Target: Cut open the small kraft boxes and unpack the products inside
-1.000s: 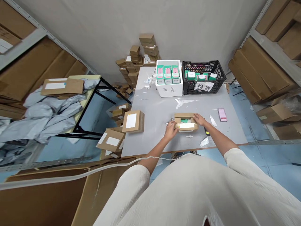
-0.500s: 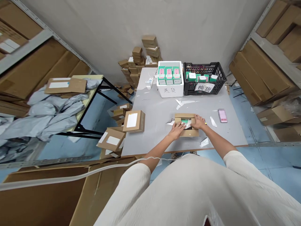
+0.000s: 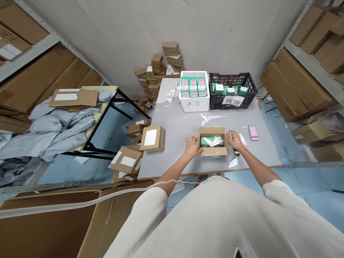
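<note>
- Currently, the left hand (image 3: 191,147), fingers apart, touches the open carton (image 3: 214,151).
- The right hand (image 3: 235,141) is at its flap (image 3: 227,139); pinch unclear.
- A green box (image 3: 204,141) lies inside.

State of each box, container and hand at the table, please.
Middle cardboard box: open, flaps spread
Left hand: at its left flap
Right hand: at its right flap
Green package: inside, white scraps on top
Left cardboard box: looks closed, labelled
White bin: open, holding green boxes
Black crate: open, holding green boxes

wide head-worn view looks forward and down across the grey table (image 3: 176,123)
</note>
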Demonstrator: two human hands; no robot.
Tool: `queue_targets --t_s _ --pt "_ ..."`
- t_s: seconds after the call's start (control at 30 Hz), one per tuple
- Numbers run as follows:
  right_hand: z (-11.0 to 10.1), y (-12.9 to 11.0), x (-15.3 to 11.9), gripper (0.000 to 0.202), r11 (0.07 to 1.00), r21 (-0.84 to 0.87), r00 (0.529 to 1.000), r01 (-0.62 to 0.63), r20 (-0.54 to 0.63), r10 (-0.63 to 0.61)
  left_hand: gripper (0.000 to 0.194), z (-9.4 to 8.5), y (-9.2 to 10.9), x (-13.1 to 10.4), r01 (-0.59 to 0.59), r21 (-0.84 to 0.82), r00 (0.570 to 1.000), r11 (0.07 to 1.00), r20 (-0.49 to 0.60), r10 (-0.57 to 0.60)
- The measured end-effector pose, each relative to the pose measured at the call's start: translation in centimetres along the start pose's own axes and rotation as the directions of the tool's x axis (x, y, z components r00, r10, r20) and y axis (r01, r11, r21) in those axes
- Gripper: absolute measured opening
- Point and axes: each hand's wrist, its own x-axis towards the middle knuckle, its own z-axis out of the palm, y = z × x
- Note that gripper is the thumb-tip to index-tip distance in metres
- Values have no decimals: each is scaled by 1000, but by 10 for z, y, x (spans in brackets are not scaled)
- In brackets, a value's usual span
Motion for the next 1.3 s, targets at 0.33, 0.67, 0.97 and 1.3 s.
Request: queue_targets --t_s 0.33,0.67,0.97,1.3 --pt "9 24 -10 47 965 -229 991 -127 -67 114 127 9 -22 52 -28 -147 982 989 178 54" --pt "24 -40 13 41 883 -399 957 247 243 -158 132 23 -32 57 -11 -203 971 979 230 58" --pt "76 -111 35 26 877 -372 871 304 482 -98 138 16 -24 48 21 -225 974 974 224 30" --pt "86 -127 38 25 917 -365 888 160 459 28 143 13 -15 46 49 -196 967 979 254 2"
